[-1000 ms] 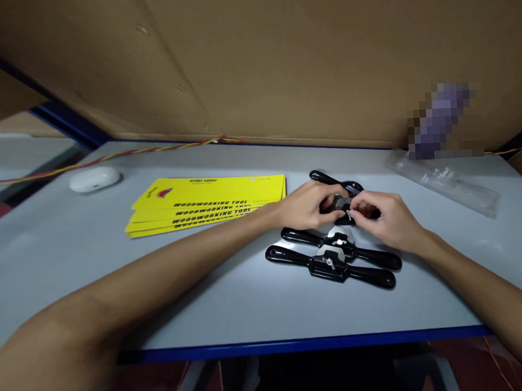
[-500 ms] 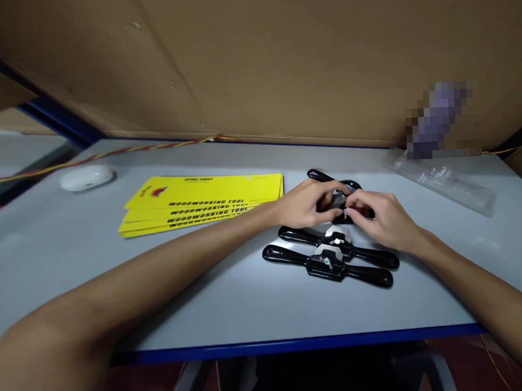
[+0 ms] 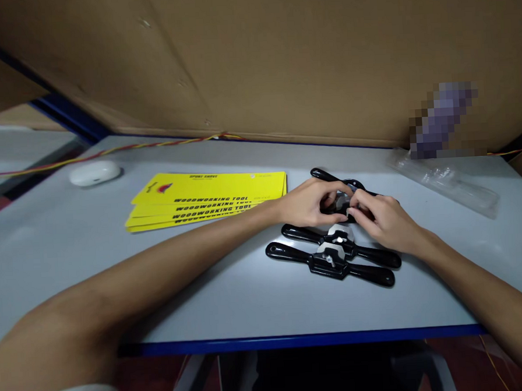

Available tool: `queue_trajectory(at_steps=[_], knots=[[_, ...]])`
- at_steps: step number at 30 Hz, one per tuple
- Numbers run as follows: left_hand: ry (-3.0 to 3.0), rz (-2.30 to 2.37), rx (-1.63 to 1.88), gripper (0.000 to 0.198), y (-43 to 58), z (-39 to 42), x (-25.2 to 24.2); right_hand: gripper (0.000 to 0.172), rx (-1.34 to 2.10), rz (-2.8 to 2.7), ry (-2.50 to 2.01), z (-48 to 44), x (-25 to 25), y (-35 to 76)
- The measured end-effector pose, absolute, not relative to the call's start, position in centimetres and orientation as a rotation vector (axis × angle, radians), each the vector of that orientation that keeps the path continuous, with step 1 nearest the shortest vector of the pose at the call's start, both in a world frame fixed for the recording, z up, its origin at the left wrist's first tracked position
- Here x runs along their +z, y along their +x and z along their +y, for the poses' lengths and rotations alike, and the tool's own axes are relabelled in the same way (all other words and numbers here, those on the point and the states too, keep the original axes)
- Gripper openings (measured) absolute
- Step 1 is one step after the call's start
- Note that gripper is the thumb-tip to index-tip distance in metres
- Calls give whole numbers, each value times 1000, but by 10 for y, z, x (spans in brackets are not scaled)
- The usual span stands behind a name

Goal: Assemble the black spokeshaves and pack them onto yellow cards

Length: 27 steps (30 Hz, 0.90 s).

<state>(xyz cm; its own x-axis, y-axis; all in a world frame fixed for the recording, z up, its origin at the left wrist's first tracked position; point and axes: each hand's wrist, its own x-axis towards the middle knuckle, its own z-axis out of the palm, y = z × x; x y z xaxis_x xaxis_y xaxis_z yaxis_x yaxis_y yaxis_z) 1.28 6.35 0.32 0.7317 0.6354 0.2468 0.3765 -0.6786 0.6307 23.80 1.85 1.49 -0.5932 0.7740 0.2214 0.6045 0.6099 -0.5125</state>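
Note:
Two black spokeshaves with pale blades lie side by side on the table: the front spokeshave (image 3: 328, 266) and the middle spokeshave (image 3: 301, 234). Just behind them, both hands meet over the centre of another black spokeshave (image 3: 322, 173), mostly covered by my fingers. My left hand (image 3: 303, 205) curls its thumb and forefinger around that centre part. From the right, my right hand (image 3: 387, 219) pinches a small piece at the same place, near the blade; my fingertips hide it. Whether a further spokeshave lies behind cannot be made out.
Yellow printed cards (image 3: 212, 189) lie fanned to the left. Beyond them are a white rounded case (image 3: 94, 173) and a red-yellow twisted wire (image 3: 153, 145). Clear plastic packaging (image 3: 453, 185) lies at the back right, below a blurred-out purple shape. A cardboard wall (image 3: 280, 60) stands behind.
The view has shifted slightly. Both hands stay at the same spokeshave, with the right fingertips a little changed in their pinch. The other tools and cards have not moved on the table.

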Motion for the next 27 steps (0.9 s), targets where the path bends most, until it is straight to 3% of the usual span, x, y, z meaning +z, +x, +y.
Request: queue_trajectory(at_steps=[27], knots=[[2372, 720, 647, 39, 12, 65, 2, 22, 440, -2522, -1123, 19, 12, 237]])
